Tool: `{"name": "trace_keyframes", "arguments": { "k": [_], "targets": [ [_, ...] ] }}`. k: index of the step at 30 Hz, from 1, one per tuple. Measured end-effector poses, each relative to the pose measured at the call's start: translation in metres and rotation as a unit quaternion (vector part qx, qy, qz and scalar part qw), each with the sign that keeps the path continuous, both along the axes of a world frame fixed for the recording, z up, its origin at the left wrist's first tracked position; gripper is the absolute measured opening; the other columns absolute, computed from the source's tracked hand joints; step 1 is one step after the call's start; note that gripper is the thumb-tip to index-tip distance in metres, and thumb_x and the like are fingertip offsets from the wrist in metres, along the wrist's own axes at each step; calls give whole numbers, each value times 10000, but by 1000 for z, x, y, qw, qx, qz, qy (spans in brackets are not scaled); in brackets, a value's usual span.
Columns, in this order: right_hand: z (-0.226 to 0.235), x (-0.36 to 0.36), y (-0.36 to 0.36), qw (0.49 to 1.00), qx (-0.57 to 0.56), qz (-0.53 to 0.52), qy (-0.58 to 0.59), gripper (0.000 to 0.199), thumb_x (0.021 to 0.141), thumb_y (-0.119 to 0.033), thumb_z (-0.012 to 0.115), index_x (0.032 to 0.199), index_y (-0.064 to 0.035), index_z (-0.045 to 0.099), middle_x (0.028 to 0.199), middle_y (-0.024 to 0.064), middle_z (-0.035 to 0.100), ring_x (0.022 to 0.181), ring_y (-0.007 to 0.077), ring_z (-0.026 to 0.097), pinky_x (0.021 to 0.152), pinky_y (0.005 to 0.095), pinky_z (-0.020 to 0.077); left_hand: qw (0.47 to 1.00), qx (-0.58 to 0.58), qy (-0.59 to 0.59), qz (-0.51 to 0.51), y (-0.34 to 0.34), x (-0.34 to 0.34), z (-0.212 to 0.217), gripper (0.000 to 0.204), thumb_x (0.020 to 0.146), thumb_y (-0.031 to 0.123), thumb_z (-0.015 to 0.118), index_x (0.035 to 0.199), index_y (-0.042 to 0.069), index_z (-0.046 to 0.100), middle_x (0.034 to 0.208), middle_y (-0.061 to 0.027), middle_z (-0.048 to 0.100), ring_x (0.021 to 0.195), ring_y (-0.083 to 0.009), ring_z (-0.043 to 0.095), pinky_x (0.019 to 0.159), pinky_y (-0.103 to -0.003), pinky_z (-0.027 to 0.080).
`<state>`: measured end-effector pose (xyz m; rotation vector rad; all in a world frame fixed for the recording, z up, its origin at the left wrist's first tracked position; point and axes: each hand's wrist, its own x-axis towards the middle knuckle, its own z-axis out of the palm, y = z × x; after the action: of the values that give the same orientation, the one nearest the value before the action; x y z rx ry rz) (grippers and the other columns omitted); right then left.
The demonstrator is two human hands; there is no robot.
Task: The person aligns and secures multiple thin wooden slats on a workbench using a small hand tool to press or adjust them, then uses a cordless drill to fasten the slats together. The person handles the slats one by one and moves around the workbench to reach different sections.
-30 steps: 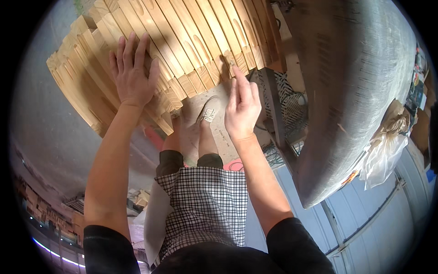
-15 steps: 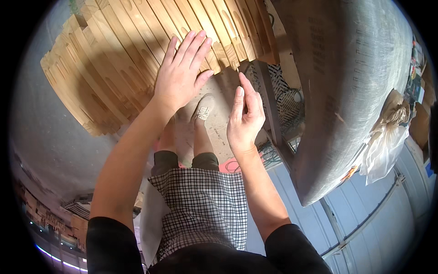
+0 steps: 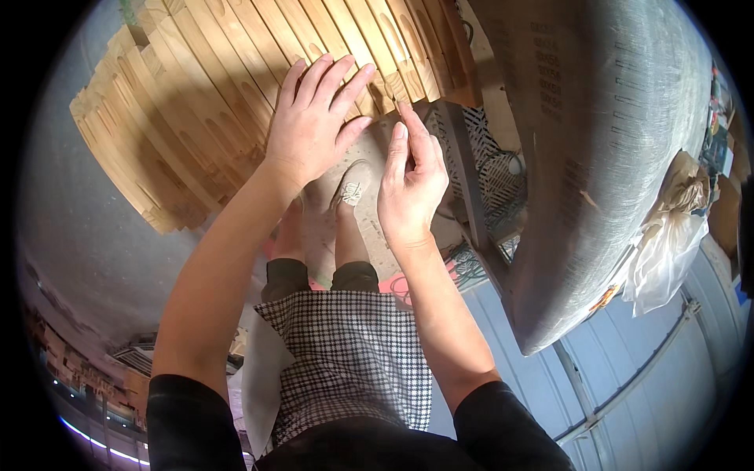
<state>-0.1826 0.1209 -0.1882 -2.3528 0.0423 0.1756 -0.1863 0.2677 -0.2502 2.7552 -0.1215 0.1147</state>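
From my remote seat I go left to right, with the row of wooden slats (image 3: 212, 86) as my landmark: it fills the upper left and top of my view, the slats standing side by side, several with elongated slots cut into them. Left of the row, a grey surface (image 3: 86, 188) spreads out in the dimmer light. Now the left hand (image 3: 310, 129): it lies over the near ends of the row, right of its middle, fingers fanned, the grip wide and closed around nothing. Below the row I see a tan shoe (image 3: 351, 188) with pale laces, and further below, a checked apron (image 3: 345, 353). Next, the right hand (image 3: 412, 177), just below the row's right part: forefinger reaching up to a slat's end, thumb close by, so the grip is narrow; whether anything thin sits in it, I cannot tell. Right of the row looms a big grey wrapped bundle (image 3: 620, 141). Well to the row's right hangs a translucent plastic bag (image 3: 667, 263), and low on that side run pale blue panels (image 3: 660, 381).
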Motion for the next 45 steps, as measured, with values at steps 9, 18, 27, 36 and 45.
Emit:
{"name": "trace_keyframes", "arguments": {
  "k": [9, 18, 27, 36, 45],
  "targets": [
    [-14, 10, 5, 999, -33, 22, -6, 272, 1011, -151, 591, 1267, -133, 680, 842, 135, 586, 689, 289, 619, 667, 412, 525, 993, -113, -31, 2, 9, -3, -10, 595, 881, 271, 680, 1438, 118, 535, 1431, -70, 538, 1355, -266, 465, 1185, -485, 305],
    [-25, 9, 11, 991, -102, 75, -43, 248, 986, -151, 636, 1222, -143, 711, 812, 129, 598, 678, 283, 616, 664, 390, 522, 996, -93, -19, 0, 6, -3, -7, 692, 853, 269, 687, 1487, 100, 468, 1458, -77, 504, 1368, -274, 447, 1198, -476, 294],
    [-17, 11, -1, 999, -18, 27, -1, 261, 991, -150, 614, 1237, -139, 698, 809, 122, 570, 671, 286, 613, 645, 415, 518, 995, -103, -18, 1, 6, -3, -6, 745, 825, 303, 715, 1498, 115, 457, 1456, -78, 498, 1368, -277, 442, 1196, -483, 292],
    [-18, 13, 8, 995, -86, 52, -14, 320, 955, -163, 645, 1272, -185, 684, 839, 107, 556, 702, 288, 625, 653, 404, 541, 995, -101, -16, -4, 5, -4, -7, 741, 814, 308, 734, 1481, 115, 478, 1462, -79, 495, 1370, -279, 436, 1177, -495, 307],
    [-23, 14, 10, 984, -149, 88, -40, 311, 953, -188, 654, 1262, -168, 683, 889, 94, 580, 781, 276, 644, 655, 401, 552, 997, -73, -11, -6, 4, -3, -5, 759, 778, 322, 766, 1467, 139, 506, 1457, -84, 492, 1360, -280, 437, 1161, -492, 328]
  ]
}}
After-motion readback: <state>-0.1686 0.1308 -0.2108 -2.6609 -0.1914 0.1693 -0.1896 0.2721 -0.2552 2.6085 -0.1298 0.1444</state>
